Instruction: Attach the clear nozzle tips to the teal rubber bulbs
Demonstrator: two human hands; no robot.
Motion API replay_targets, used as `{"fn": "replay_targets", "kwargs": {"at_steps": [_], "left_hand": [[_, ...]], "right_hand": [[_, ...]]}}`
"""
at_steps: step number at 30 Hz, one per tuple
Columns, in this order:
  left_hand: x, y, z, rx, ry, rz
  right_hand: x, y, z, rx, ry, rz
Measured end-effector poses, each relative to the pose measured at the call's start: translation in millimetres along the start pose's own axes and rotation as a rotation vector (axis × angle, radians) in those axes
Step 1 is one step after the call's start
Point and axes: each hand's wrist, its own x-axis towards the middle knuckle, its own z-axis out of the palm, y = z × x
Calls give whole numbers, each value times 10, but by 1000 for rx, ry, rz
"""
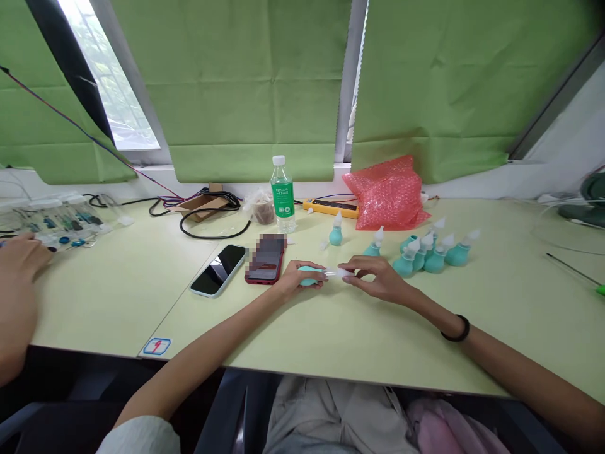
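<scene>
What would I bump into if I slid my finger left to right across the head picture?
Another person's hand, label, white phone, red phone, left hand, right hand, rightmost teal bulb, green-ended rod. I skipped things that overlap, like the bottle and red bag.

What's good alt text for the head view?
The left hand holds a teal bulb while the right hand pinches a whitish tip beside it, above a pale table. More teal bulbs sit to the right, two phones to the left; a bottle and red bubble wrap are behind.
</scene>
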Motion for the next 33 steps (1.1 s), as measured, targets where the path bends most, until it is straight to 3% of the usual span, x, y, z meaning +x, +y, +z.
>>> {"fn": "replay_targets", "kwargs": {"at_steps": [8, 13, 27, 33], "left_hand": [[-25, 8, -8, 94, -36, 33], [-39, -5, 0, 186, -20, 91], [-76, -15, 60, 60, -20, 47], [-130, 27, 164, -46, -210, 74]], "right_hand": [[-14, 25, 0, 0, -105, -44], [-20, -7, -7, 50, -187, 2], [-6, -48, -7, 327, -166, 182], [80, -192, -134, 334, -22, 248]]}}
